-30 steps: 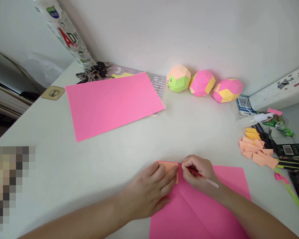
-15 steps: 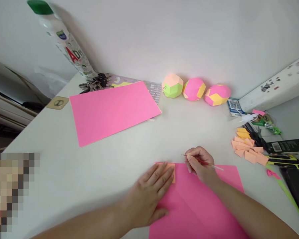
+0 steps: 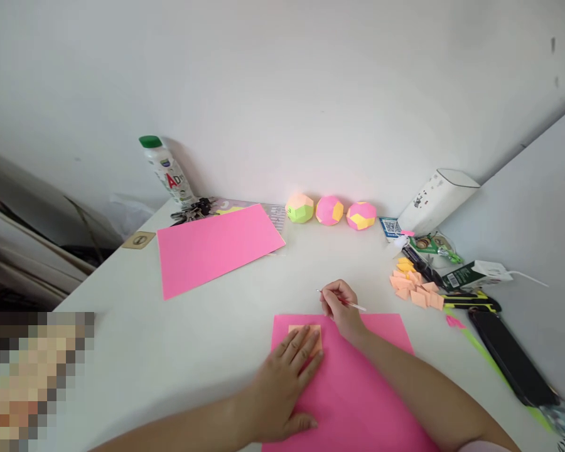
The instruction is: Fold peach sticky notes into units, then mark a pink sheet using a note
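Note:
My left hand lies flat with its fingers stretched out, pressing on a small square of peach-orange paper. Beneath that square is a large pink sheet at the table's front, a strip of which shows to the left of and above the square. In my right hand is a slim red and whitish pen, pinched between thumb and fingers. Its tip points left, and the hand sits over the sheet's top edge. I cannot tell whether the tip touches anything.
Another pink sheet lies back left, near a white bottle and keys. Three paper balls stand along the wall. On the right are peach paper pieces, a yellow-black cutter and a black case.
The view has tilted up and widened. The peach-orange square, flush with the pink sheet's top left corner before, now sits inward from both edges under my left hand. My right hand keeps the pen.

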Available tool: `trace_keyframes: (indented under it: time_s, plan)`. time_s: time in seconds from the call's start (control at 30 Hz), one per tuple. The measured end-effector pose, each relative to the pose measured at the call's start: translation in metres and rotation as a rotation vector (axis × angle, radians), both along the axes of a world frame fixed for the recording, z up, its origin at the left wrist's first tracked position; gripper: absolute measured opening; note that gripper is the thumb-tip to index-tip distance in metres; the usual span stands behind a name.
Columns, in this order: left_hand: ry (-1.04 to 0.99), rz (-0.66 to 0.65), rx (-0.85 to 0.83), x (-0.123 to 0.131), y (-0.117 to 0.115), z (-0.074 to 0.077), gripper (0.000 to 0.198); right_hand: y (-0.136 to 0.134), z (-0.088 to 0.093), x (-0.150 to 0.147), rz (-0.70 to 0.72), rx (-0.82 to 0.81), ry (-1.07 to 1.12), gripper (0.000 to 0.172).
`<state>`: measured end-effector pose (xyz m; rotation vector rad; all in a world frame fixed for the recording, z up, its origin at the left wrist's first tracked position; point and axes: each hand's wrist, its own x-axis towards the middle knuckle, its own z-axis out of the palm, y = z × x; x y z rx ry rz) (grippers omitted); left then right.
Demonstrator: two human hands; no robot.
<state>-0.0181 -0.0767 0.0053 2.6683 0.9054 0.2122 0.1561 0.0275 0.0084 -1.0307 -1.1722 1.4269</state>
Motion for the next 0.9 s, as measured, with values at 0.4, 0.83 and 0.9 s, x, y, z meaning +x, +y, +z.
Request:
trace_keyframes:
  time_s: [0.4, 0.83, 0.9]
  plan:
    - [-0.049, -0.004, 0.052, 0.050, 0.020, -0.008, 0.081, 0.033, 0.038, 0.036, -0.018, -0.095, 0.173, 0.031]
    - [-0.058, 0.144, 0.083, 0.045, 0.016, 0.006, 0.069, -0.039, 0.013, 0.052, 0.148, 1.057, -0.934, 0.021]
    - [-0.037, 0.179, 0.144, 0.046, 0.013, 0.004, 0.062, -0.037, 0.014, 0.051, 0.163, 1.089, -0.968, 0.023]
